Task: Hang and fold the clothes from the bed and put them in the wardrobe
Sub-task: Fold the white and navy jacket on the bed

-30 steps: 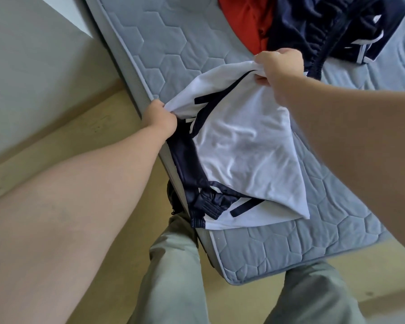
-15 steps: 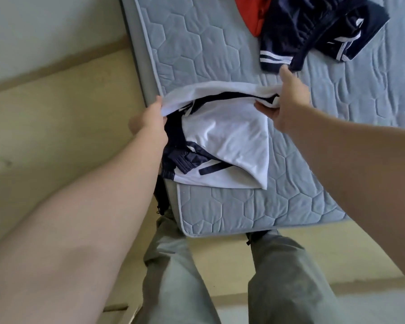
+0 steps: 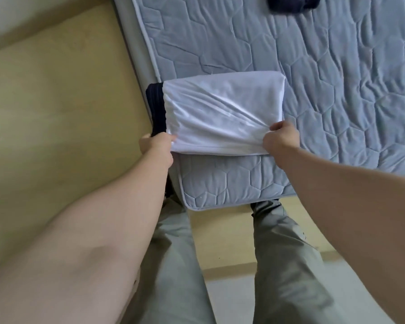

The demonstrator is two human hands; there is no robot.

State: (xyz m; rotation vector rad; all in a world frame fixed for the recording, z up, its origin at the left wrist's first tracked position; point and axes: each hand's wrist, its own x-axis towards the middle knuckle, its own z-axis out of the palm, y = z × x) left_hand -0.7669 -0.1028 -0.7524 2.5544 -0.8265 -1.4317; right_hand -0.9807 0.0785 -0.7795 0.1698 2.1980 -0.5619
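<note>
The folded garment [image 3: 222, 113] is showing plain white, with a dark navy part [image 3: 156, 108] peeking out at its left edge. The mattress [image 3: 337, 90] is wearing grey-blue quilting — hexagons stitched all over — and is edged in white. The floor [image 3: 56, 101] is showing pale yellow-tan, the trousers [image 3: 285, 265] a muted grey-green, and the far garment [image 3: 288, 5] is showing dark navy with a white band.

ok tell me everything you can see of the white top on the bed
The white top is folded into a rough rectangle of thin, smooth, shiny fabric, with creases fanning from its near right corner. Dark navy trim sticks out at its left side, over the mattress edge. It lies by the mattress's near corner. The left grip pinches its near left corner, the right grip its near right corner.
</note>
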